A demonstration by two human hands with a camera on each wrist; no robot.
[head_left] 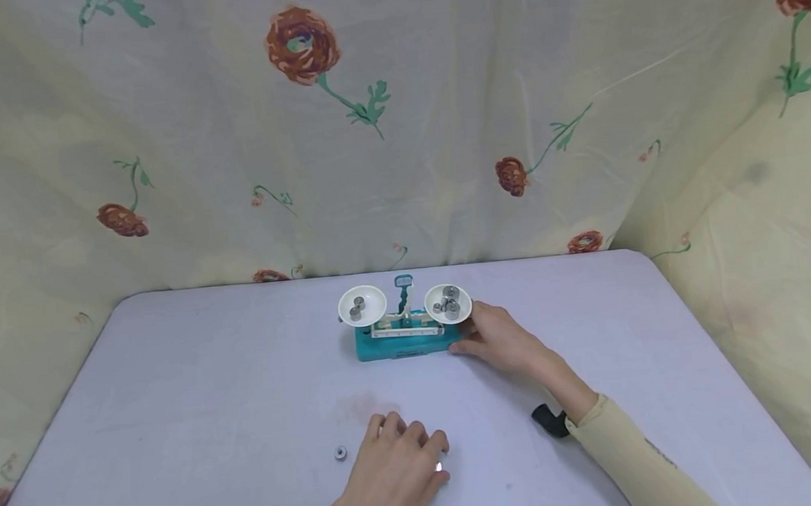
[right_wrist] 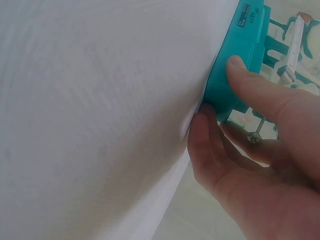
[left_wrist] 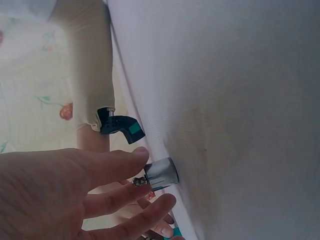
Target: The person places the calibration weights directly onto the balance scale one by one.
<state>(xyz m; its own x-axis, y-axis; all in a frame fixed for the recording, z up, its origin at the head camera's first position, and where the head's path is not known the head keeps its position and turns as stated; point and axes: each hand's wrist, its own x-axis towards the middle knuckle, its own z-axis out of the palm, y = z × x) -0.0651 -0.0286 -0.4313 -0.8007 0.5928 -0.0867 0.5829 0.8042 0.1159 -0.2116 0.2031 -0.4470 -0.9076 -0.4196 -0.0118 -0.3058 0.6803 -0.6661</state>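
A teal balance scale [head_left: 405, 345] with two white pans stands toward the back of the table. My right hand [head_left: 499, 340] grips the right end of its base, the thumb [right_wrist: 245, 75] on the front face and the fingers around the end. Two metal weights lie in the left pan [head_left: 374, 318]; several are in the right pan [head_left: 431, 313]. Nearer the front, my left hand [head_left: 396, 467] is spread over a knobbed metal weight [left_wrist: 162, 174] on the table. Its thumb and fingers stand around the knob with a gap showing at the thumb.
A smaller metal weight [head_left: 340, 453] sits on the table left of my left hand. A black curved piece [head_left: 550, 421] shows at the right sleeve's cuff. Flowered curtains [head_left: 440, 129] hang behind the white-covered table [head_left: 214, 408] and along its sides.
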